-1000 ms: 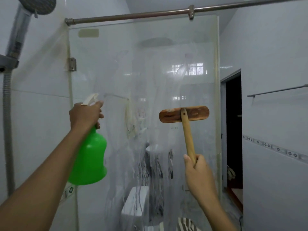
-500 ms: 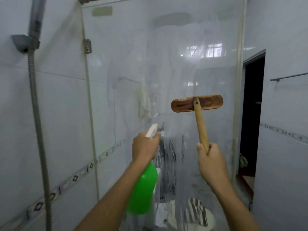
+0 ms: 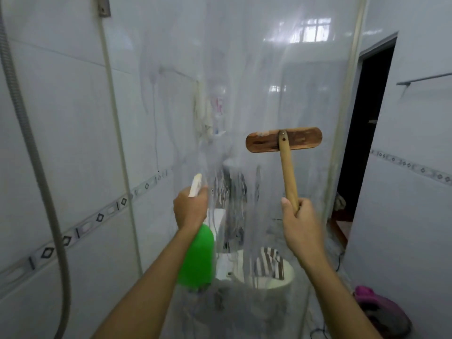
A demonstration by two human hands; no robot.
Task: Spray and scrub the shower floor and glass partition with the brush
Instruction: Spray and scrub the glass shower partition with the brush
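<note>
- Brush upright at 1 o'clock of centre, wooden head flat against the glass partition, handle running down to the right hand.
- Right hand closed tight round the lower end of the handle, thumb up along the wood.
- Left hand at 7 o'clock of the brush head, wrapped shut round the neck of a green spray bottle, pale trigger nozzle poking up toward the glass.
- Glass partition filling the middle, streaked with wet runs and foam below the brush, window reflection at 1 o'clock near the top.
- White tiled wall at 9 o'clock, with a patterned border strip slanting across it.
- Ribbed shower hose hanging down the far left edge, curving toward 7 o'clock.
- Metal hinge at 11 o'clock, on the partition's left frame.
- Dark doorway at 3 o'clock, just beyond the partition's right edge; a rail on the wall further right.
- Behind the glass, blurred: a pale round container at 6 o'clock with a striped cloth in it; what else it holds cannot be told.
- Purple and grey item on the floor at 5 o'clock, too blurred to name.
</note>
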